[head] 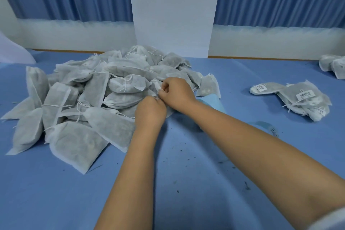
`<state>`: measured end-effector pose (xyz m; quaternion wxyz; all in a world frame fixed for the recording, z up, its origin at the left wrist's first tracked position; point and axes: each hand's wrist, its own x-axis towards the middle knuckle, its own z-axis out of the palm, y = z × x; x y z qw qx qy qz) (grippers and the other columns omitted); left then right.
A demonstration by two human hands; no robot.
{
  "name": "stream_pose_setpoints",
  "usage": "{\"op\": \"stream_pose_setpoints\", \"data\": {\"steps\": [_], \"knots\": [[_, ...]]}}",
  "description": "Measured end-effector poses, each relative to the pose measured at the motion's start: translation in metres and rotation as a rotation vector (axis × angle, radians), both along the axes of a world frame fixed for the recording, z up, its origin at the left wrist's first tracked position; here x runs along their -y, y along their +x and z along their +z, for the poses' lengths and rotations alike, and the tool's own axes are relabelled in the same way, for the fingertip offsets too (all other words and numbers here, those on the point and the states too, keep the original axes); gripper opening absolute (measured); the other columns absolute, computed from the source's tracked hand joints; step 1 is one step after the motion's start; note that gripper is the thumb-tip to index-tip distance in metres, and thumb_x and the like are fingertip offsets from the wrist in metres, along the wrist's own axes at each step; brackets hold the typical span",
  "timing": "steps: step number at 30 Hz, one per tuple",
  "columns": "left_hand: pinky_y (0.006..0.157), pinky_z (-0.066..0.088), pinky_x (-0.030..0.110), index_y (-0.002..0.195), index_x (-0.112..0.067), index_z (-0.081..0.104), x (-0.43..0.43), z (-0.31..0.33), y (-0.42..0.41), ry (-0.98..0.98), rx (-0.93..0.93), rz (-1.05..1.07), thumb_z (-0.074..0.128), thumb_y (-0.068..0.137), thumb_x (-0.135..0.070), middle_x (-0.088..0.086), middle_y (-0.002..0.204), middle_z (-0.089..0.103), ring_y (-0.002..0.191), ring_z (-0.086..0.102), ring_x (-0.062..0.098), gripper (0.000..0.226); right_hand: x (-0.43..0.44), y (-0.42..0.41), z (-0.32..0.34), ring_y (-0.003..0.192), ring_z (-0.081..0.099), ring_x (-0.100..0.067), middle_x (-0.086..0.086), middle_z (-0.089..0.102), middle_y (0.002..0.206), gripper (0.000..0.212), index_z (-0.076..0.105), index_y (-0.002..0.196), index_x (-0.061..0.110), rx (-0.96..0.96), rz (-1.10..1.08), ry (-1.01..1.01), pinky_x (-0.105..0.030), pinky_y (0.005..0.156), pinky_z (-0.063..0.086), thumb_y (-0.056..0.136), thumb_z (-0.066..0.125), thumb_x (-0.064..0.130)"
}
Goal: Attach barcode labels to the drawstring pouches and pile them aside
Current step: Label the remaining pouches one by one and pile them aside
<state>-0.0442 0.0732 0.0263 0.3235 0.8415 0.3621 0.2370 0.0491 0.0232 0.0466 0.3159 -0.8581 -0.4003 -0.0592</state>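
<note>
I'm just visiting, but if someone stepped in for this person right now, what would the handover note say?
Right hand pinches the edge of a white pouch at the right side of the unlabelled heap. Left hand is curled beside it, grip hidden.
Done: a small labelled pile lies to the right.
Left: the whole heap, no labels showing.

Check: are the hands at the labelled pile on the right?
No, both the left hand and right hand are at the big heap, apart from the labelled pile.
</note>
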Motion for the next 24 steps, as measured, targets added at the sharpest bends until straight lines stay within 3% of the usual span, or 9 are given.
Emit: {"op": "stream_pose_setpoints", "data": {"steps": [3, 6, 8, 10, 13, 17, 20, 24], "knots": [[0.071, 0.03, 0.03, 0.097, -0.002, 0.061, 0.002, 0.001, 0.001, -0.039, 0.149, 0.009, 0.039, 0.104, -0.024, 0.014, 0.1, 0.066, 0.1, 0.058, 0.034, 0.032, 0.015, -0.009, -0.002, 0.079, 0.063, -0.018, -0.001, 0.069, 0.082, 0.007, 0.066, 0.087, 0.008, -0.072, 0.056, 0.207, -0.029, 0.075, 0.05, 0.085, 0.066, 0.015], [0.06, 0.029, 0.025, 0.073, -0.014, 0.051, 0.006, 0.006, 0.002, -0.187, 0.385, -0.064, 0.041, 0.102, -0.018, -0.004, 0.078, 0.056, 0.079, 0.051, 0.016, 0.03, 0.034, -0.021, -0.001, 0.075, 0.063, -0.015, -0.001, 0.07, 0.079, 0.005, 0.069, 0.087, 0.007, -0.123, 0.114, 0.318, -0.021, 0.072, 0.048, 0.087, 0.068, 0.013], [0.057, 0.036, 0.015, 0.07, -0.019, 0.053, 0.012, 0.011, 0.002, -0.263, 0.522, -0.132, 0.046, 0.1, -0.021, -0.01, 0.07, 0.056, 0.066, 0.052, 0.002, 0.031, 0.048, -0.029, 0.0, 0.081, 0.067, -0.014, -0.002, 0.073, 0.084, 0.007, 0.072, 0.09, 0.008, -0.155, 0.175, 0.295, -0.019, 0.074, 0.049, 0.087, 0.066, 0.009], [0.06, 0.037, 0.01, 0.078, -0.017, 0.06, 0.017, 0.012, 0.0, -0.164, 0.519, -0.217, 0.052, 0.1, -0.023, -0.011, 0.07, 0.059, 0.062, 0.052, -0.007, 0.025, 0.061, -0.034, 0.001, 0.082, 0.068, -0.01, 0.001, 0.074, 0.084, 0.009, 0.073, 0.09, 0.012, -0.188, 0.191, 0.277, -0.02, 0.076, 0.051, 0.087, 0.064, 0.01], [0.061, 0.038, 0.022, 0.082, -0.006, 0.062, 0.02, 0.009, -0.002, 0.018, 0.489, -0.326, 0.052, 0.102, -0.024, -0.006, 0.068, 0.059, 0.062, 0.05, 0.003, 0.029, 0.081, -0.035, 0.004, 0.069, 0.06, -0.006, 0.008, 0.067, 0.076, 0.006, 0.065, 0.08, 0.014, -0.184, 0.041, 0.425, -0.021, 0.07, 0.048, 0.085, 0.065, 0.016], [0.081, 0.046, 0.033, 0.103, -0.009, 0.071, 0.031, 0.012, -0.004, 0.209, 0.439, -0.547, 0.051, 0.099, -0.023, 0.004, 0.095, 0.072, 0.09, 0.062, 0.019, 0.025, 0.113, -0.029, 0.003, 0.072, 0.059, -0.006, 0.009, 0.058, 0.107, 0.023, 0.057, 0.103, 0.021, -0.178, 0.015, 0.517, -0.009, 0.072, 0.042, 0.085, 0.07, 0.019], [0.084, 0.042, 0.025, 0.117, -0.013, 0.07, 0.041, 0.013, -0.003, 0.317, 0.337, -0.646, 0.054, 0.101, -0.018, 0.003, 0.103, 0.07, 0.097, 0.059, 0.019, 0.023, 0.136, -0.029, -0.004, 0.079, 0.063, -0.002, 0.018, 0.06, 0.11, 0.03, 0.063, 0.116, 0.026, -0.21, 0.096, 0.491, -0.019, 0.074, 0.049, 0.088, 0.068, 0.016], [0.079, 0.04, 0.023, 0.117, -0.014, 0.071, 0.051, 0.013, -0.003, 0.367, 0.243, -0.746, 0.057, 0.1, -0.016, -0.004, 0.093, 0.06, 0.089, 0.052, 0.011, 0.022, 0.158, -0.028, -0.014, 0.078, 0.064, -0.004, 0.015, 0.068, 0.1, 0.022, 0.072, 0.103, 0.03, -0.208, 0.058, 0.525, -0.013, 0.068, 0.044, 0.086, 0.072, 0.015]]}}
